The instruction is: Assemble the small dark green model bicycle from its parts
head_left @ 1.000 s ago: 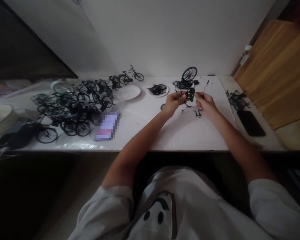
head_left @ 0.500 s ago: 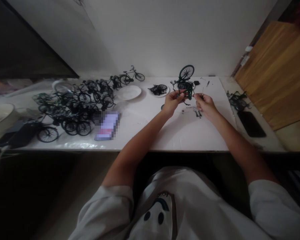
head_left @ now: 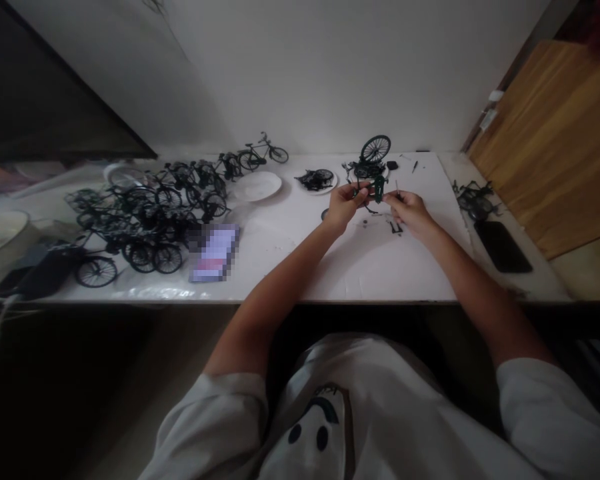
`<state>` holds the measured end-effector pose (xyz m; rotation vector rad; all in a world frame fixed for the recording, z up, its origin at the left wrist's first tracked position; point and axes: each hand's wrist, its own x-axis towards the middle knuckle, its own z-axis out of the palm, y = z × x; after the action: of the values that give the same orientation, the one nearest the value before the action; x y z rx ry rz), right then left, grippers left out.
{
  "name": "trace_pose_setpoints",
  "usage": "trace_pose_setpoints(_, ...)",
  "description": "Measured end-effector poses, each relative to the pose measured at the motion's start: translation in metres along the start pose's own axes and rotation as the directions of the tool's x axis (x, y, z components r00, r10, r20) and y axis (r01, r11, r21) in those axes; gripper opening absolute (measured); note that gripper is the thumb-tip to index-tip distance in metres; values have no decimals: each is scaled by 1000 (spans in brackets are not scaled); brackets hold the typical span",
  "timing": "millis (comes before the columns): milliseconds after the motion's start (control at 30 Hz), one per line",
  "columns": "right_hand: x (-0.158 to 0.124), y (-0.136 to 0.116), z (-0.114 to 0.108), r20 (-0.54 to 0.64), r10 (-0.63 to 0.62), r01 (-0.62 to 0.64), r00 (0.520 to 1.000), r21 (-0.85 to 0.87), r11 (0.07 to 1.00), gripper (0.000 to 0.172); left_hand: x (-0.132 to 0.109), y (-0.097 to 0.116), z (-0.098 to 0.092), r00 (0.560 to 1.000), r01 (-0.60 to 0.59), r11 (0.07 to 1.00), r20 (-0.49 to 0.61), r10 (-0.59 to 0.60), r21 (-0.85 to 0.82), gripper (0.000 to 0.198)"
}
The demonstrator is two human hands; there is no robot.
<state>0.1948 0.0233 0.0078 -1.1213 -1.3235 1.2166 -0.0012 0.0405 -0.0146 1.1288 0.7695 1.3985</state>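
My left hand (head_left: 344, 207) is closed round a dark green model bicycle (head_left: 379, 188), held above the white table. One spoked wheel of it points up toward the wall, and my fingers cover part of the frame. Close by on the right, my right hand (head_left: 411, 211) is pinched shut, its fingertips at the bicycle's side. A thin rod-shaped tool (head_left: 397, 189) sticks up from its fingers; the exact kind is too small to tell. Below the hands lie small dark parts (head_left: 395, 228) on the table.
White plates hold dark bicycle parts (head_left: 316, 179); another plate (head_left: 257, 187) stands to their left. Many assembled model bicycles (head_left: 155, 220) crowd the left side, beside a lit phone (head_left: 215, 253). A black phone (head_left: 503, 247) and green frames (head_left: 475, 199) lie at the right.
The bicycle has tipped slightly, its raised wheel a little lower and further right. My right hand has shifted a bit to the left, and the thin tool with it.
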Motion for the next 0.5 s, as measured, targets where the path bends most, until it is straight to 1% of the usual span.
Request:
trace_pose_setpoints(100, 1, 0, 0, -13, 12, -12, 1000, -12, 1000, 33, 4, -5, -2, 998, -58, 996, -2, 59, 60, 29)
trace_pose_setpoints(233, 1, 0, -1, -3, 62, -62, 998, -7, 998, 28, 9, -13, -4, 989, -150, 979, 19, 149, 136, 36)
trace_pose_setpoints(400, 0, 0, -3, 0, 95, -95, 995, -61, 994, 28, 14, -22, -7, 980, -198, 963, 36, 195, 181, 40)
trace_pose_setpoints(500, 7, 6, -10, 12, 94, -91, 996, -133, 987, 30, 16, -24, -10, 976, -216, 955, 39, 213, 204, 41)
